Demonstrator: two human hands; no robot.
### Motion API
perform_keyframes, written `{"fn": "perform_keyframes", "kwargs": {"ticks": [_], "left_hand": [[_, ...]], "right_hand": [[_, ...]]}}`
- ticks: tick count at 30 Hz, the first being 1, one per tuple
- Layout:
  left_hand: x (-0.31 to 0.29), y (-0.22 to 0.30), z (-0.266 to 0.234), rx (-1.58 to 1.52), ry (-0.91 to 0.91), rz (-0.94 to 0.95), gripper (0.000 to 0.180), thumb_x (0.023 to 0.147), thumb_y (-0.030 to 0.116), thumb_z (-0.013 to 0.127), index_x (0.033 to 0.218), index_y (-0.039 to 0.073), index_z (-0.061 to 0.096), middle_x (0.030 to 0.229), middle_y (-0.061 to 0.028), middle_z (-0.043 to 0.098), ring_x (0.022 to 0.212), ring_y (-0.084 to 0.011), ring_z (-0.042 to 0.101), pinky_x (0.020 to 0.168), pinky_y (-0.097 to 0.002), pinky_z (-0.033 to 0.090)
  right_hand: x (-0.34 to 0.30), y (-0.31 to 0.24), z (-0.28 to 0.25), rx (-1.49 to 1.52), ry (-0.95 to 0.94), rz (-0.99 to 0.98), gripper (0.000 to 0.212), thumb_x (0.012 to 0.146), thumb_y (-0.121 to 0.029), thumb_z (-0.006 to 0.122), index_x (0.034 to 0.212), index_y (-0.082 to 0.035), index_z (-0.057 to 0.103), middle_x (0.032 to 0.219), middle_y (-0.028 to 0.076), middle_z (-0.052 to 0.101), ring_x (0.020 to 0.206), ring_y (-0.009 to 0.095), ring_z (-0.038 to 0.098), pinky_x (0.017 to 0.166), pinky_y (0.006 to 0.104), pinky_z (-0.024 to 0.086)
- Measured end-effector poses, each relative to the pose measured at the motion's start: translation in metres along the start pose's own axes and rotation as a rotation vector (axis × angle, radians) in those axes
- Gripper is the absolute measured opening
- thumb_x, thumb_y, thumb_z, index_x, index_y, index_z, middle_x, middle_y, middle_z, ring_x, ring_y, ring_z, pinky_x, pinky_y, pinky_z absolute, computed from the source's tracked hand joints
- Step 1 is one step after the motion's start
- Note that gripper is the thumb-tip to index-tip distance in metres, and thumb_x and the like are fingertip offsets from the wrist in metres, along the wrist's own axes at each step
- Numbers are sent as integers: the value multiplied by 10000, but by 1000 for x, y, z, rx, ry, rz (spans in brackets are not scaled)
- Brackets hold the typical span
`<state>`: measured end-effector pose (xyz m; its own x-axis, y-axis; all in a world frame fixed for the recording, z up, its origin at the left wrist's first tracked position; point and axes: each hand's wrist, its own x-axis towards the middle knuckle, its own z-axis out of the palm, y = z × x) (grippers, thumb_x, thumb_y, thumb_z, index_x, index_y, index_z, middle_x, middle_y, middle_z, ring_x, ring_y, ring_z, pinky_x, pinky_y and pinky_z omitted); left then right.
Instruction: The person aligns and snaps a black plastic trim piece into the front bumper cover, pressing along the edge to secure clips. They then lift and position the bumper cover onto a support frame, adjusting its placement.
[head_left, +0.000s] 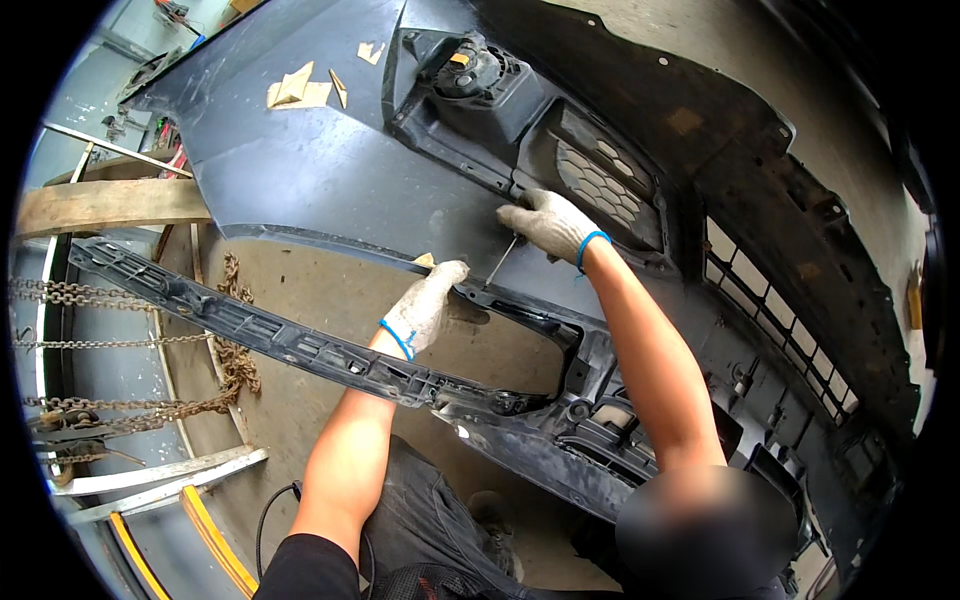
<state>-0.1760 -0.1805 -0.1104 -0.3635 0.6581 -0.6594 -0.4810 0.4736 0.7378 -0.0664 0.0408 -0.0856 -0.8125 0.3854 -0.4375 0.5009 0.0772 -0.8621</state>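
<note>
Bumper (330, 180) is spread across centre frame; its edge is gripped by the left hand (422, 308); a thin rod (501, 264) is grasped by the right hand (553, 223); a round part (468, 72) is held in an upper-centre housing (505, 110).

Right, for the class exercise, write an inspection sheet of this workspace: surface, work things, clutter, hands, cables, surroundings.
Surface: brownish floor, visible through the opening.
Work things: large dark bumper cover; thin metal rod.
Clutter: torn tan pieces on the bumper cover.
Hands: gloved right hand holds the rod; gloved left hand at the cover's edge, grip unclear.
Cables: black cord beside the leg.
Surroundings: chains and wooden beam at left.
</note>
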Motion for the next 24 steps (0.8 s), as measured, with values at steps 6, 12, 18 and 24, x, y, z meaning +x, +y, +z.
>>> {"fn": "perform_keyframes", "kwargs": {"ticks": [6, 12, 18, 24], "left_hand": [[-5, 8, 9, -54, -18, -47, 458, 968, 430, 487, 1197, 46, 588, 1054, -156, 684, 836, -360, 698, 752, -499, 546], [-10, 11, 11, -57, -12, -14, 467, 964, 431, 503, 1203, 38, 582, 1065, -165, 674, 852, -358, 694, 772, -496, 552], [-8, 7, 7, -30, -27, -2, 484, 959, 468, 505, 1169, 41, 594, 1061, -160, 673, 861, -349, 690, 776, -495, 549], [-10, 8, 5, -31, -43, -38, 478, 955, 489, 505, 1150, 63, 598, 1048, -147, 672, 860, -335, 687, 776, -477, 542]], "right_hand": [[9, 20, 8, 275, 33, -83, 495, 832, -290, 635, 1192, 47, 600, 894, 157, 639, 700, 203, 616, 574, 362, 513], [17, 19, 13, -305, 227, -257, 449, 836, -226, 611, 1184, 55, 570, 872, 129, 622, 746, 209, 647, 584, 372, 540], [5, 9, 15, 413, 37, -88, 440, 826, -117, 615, 1221, 54, 527, 820, 68, 581, 627, 137, 569, 543, 299, 509], [12, 13, 22, 569, 279, -140, 276, 845, -77, 534, 1095, 32, 572, 736, 85, 591, 571, 159, 560, 525, 301, 481]]}}
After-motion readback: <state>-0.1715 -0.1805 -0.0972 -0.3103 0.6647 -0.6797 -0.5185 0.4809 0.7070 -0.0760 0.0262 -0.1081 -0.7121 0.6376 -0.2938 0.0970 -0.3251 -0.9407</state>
